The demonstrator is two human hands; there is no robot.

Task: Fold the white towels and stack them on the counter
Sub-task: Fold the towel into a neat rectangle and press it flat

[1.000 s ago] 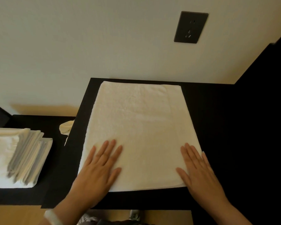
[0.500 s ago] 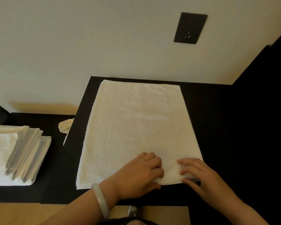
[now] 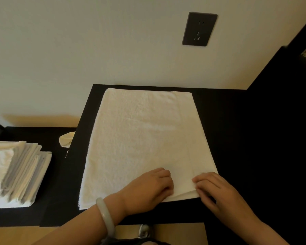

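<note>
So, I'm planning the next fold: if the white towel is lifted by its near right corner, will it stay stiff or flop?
Probably flops: the white towel lies in soft layers, its edge parting where the left hand and right hand pinch it. Its nubby pile likely grips the counter, bunching if pushed.

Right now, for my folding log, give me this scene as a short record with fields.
towel: flat on the black counter, layers showing at its near edge
left hand: fingers curled on the towel's near edge
right hand: grip on the near right corner
folded stack: on the dark surface at left
wall socket: above the counter
</note>
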